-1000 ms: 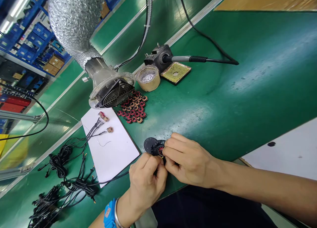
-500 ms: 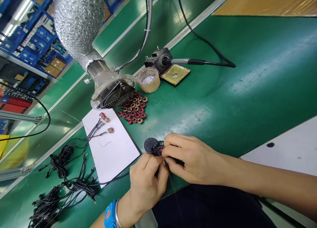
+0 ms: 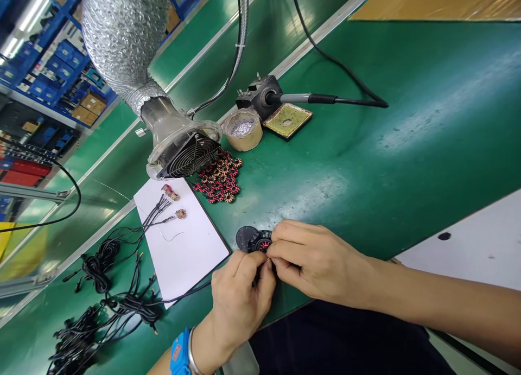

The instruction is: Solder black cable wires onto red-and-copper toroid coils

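Observation:
My left hand (image 3: pixel 243 288), a blue strap and metal band at its wrist, pinches thumb against forefinger close to the table's front edge. My right hand (image 3: pixel 313 258) comes in from the right with its fingertips bent against the left ones. Between the fingertips shows the tip of a thin wire (image 3: pixel 268 259); most of it is hidden. Just beyond them a ring coil (image 3: pixel 264 246) with red windings sits in a small black fixture with a round black disc (image 3: pixel 246 238) on its left. A black cable (image 3: pixel 189 294) runs in under my left hand.
A white board (image 3: pixel 191 245) carries coils with leads; bundled black cables (image 3: pixel 136 304) lie left. A fume extractor (image 3: pixel 189 155) overhangs a pile of ring coils (image 3: pixel 220 179). Behind stand a solder-filled tape roll (image 3: pixel 243 129), a sponge tray (image 3: pixel 288 121) and a soldering iron (image 3: pixel 301 99) in its holder.
My left hand has shifted very slightly left, and more of the red coil shows between the hands. Both hands still meet at the fingertips; the whole view has moved a little.

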`<state>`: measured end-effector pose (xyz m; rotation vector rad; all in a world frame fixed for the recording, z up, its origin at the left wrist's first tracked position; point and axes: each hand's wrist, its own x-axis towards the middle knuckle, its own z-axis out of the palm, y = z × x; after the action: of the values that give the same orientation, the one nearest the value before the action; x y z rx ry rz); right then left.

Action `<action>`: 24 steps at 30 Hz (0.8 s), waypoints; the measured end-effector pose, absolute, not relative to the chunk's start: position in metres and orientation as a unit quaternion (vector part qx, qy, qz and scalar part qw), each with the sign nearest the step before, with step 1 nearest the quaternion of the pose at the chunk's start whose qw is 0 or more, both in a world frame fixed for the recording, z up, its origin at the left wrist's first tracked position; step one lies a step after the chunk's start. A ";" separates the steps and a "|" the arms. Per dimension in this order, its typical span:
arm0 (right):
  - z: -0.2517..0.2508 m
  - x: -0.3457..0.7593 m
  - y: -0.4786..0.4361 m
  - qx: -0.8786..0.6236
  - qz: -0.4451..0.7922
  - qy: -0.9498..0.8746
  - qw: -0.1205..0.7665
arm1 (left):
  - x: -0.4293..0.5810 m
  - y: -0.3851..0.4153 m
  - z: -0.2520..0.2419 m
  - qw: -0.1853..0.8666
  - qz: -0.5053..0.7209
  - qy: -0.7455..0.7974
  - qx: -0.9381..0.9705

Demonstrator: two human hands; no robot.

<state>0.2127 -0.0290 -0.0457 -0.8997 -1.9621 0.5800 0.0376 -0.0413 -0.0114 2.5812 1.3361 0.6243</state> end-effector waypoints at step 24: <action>-0.047 0.210 -0.033 -0.410 0.190 -0.764 0.461 | 0.038 -0.039 -0.010 0.176 0.208 0.501 0.822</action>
<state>0.2103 -0.0334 -0.0470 -1.0088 -1.8799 0.4674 0.0381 -0.0395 -0.0098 2.3275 1.4179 0.5897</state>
